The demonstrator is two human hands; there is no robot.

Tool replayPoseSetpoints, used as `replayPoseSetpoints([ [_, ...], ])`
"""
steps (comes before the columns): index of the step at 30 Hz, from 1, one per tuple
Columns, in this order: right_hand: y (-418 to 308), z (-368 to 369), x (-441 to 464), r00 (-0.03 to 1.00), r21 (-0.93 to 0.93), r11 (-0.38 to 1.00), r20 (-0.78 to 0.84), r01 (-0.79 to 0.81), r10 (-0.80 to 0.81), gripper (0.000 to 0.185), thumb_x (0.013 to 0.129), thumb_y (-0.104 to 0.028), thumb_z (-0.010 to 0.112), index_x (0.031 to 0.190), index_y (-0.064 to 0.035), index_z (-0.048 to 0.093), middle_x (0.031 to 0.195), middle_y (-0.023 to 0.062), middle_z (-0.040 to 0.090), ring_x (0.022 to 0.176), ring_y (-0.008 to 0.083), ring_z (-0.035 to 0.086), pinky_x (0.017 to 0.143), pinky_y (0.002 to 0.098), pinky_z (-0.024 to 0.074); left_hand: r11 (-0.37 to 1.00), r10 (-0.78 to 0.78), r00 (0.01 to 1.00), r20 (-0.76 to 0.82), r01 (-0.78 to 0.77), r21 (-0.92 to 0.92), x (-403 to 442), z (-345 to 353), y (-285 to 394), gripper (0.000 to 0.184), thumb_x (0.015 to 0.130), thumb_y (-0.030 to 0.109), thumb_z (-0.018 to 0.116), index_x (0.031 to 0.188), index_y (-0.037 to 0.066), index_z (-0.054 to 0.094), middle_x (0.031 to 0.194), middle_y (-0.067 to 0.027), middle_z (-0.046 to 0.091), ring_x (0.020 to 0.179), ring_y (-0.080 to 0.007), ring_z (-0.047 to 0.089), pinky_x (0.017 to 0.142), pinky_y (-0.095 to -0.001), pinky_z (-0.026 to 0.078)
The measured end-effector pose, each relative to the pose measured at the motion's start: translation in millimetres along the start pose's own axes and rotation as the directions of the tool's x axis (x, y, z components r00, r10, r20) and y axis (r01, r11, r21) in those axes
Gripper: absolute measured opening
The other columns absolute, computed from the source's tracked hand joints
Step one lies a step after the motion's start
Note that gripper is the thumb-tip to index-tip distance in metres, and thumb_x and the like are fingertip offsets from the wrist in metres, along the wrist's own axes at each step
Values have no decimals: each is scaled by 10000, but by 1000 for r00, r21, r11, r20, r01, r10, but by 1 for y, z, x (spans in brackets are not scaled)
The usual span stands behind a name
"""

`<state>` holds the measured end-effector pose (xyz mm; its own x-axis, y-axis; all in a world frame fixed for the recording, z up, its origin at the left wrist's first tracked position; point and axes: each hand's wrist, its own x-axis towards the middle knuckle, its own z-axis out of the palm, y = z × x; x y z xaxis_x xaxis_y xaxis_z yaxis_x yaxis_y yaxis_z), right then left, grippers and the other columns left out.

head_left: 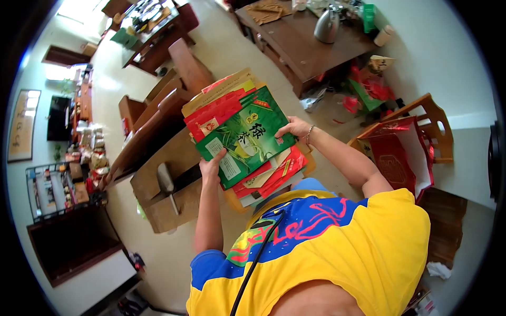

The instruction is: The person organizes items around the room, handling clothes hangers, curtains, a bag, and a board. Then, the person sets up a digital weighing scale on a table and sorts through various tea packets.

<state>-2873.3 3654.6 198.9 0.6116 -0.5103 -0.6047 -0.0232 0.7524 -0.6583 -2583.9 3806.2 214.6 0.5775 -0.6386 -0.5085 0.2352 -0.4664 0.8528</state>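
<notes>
A green tea bag [245,138], flat and printed with large characters, is held up in front of my body. My left hand [212,164] grips its lower left edge with the thumb on top. On the opposite edge, my right hand [294,129] pinches the bag, thumb on top. More green edges show just behind it. Above it lie red packets [221,111] and tan packets [232,83]. Below it, more red packets [282,171] are spread near my lap. What supports these packets is mostly hidden.
An open cardboard box [158,208] stands at the left with a metal scoop [165,181] on it. A red paper bag [392,158] rests on a wooden chair [440,131] at the right. A brown table [295,45] holds a metal kettle [328,25]. A wooden bench [153,126] stands ahead-left.
</notes>
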Motion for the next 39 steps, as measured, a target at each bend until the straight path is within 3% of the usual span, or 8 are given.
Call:
replayPoseSetpoints([
  [4, -31, -63, -10, 990, -49, 999, -139, 18, -24, 341, 659, 64, 723, 971, 7, 597, 845, 108, 657, 710, 186, 652, 667, 333, 554, 999, 11, 992, 125, -7, -32, 8, 73, 4, 440, 749, 113, 772, 1125, -13, 580, 1052, -121, 656, 883, -217, 654, 756, -347, 540],
  [6, -38, -83, -14, 999, -18, 999, -19, -35, 34, 351, 665, 75, 708, 987, 12, 583, 838, 104, 647, 688, 191, 643, 658, 331, 551, 999, -4, 988, 151, 10, -38, 10, 91, 6, 427, 747, 116, 776, 1110, -14, 592, 1049, -111, 659, 893, -213, 649, 783, -347, 528],
  [12, -79, -156, -6, 997, -7, 1000, -76, 25, -25, 339, 681, 84, 688, 988, 1, 571, 812, 109, 637, 659, 187, 632, 641, 332, 545, 998, -36, 974, 222, 44, -34, 46, 180, 16, 396, 740, 134, 792, 1065, -23, 630, 1024, -102, 668, 886, -210, 648, 751, -350, 521],
  [26, -111, -318, 121, 995, -102, 995, -100, 10, -21, 323, 675, 108, 692, 960, -12, 601, 775, 101, 653, 624, 204, 640, 613, 343, 532, 966, -259, 950, 173, 254, 47, 189, 329, -53, 382, 730, 141, 804, 1050, 15, 638, 1015, -85, 672, 867, -209, 654, 771, -370, 539],
  [29, -171, -423, 200, 999, -154, 988, -44, 12, -19, 368, 687, 92, 696, 1025, -14, 597, 795, 87, 648, 633, 186, 627, 633, 327, 528, 950, -312, 942, 123, 312, 16, 262, 437, -45, 446, 698, 150, 827, 1070, 22, 615, 1047, -88, 653, 927, -215, 628, 791, -384, 522],
  [32, -157, -421, 223, 999, -198, 980, -33, 14, -21, 407, 684, 83, 704, 1058, -21, 583, 794, 79, 647, 631, 179, 624, 632, 318, 522, 932, -362, 930, 58, 360, 47, 266, 431, -41, 464, 698, 149, 825, 1086, 24, 602, 1053, -94, 649, 931, -223, 628, 793, -394, 524],
  [36, -174, -454, 233, 994, -213, 977, -111, -15, -9, 380, 681, 64, 723, 1022, -21, 580, 786, 81, 648, 640, 167, 627, 631, 309, 520, 941, -332, 935, 121, 338, -31, 288, 468, -56, 463, 706, 140, 818, 1088, 16, 588, 1040, -100, 648, 930, -234, 626, 799, -407, 523],
  [39, -145, -492, 267, 921, -492, 869, -361, -57, -144, 429, 689, 33, 746, 1077, 8, 564, 847, 91, 658, 695, 171, 640, 651, 312, 526, 927, -369, 924, 99, 374, -35, 319, 477, -91, 439, 708, 132, 816, 1057, 1, 584, 1033, -116, 647, 926, -245, 628, 790, -400, 522],
])
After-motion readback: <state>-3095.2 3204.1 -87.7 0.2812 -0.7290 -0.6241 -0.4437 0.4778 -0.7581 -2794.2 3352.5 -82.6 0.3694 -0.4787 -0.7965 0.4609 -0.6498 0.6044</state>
